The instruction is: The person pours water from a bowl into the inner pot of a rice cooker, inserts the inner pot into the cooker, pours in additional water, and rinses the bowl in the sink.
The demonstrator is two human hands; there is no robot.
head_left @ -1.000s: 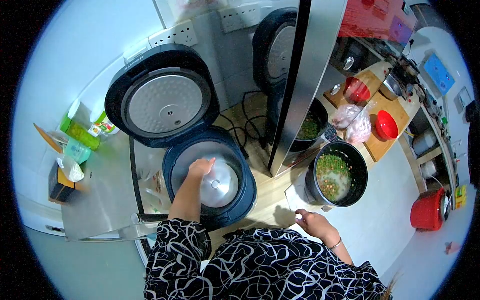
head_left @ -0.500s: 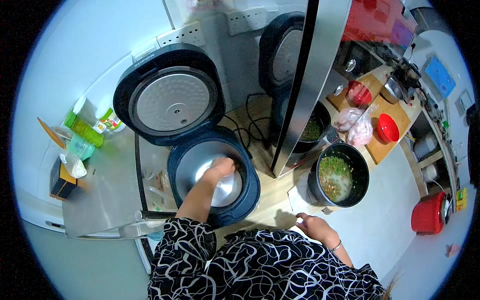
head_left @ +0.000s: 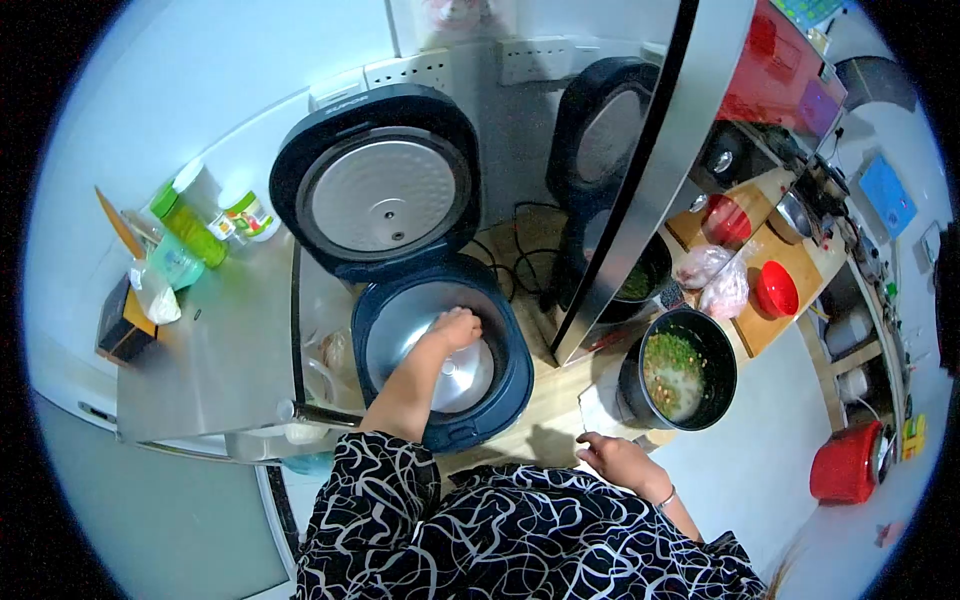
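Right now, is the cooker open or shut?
Open. The cooker's lid stands raised at the back, its metal underside showing, and the left hand is down inside.

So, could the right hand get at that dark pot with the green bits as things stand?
Probably yes: the right hand is close to the dark pot, on the wearer's side, and nothing visible blocks the way between them.

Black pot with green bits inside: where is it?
In the head view, the black pot stands right of centre, between the open rice cooker and red bowl, beyond the right hand.
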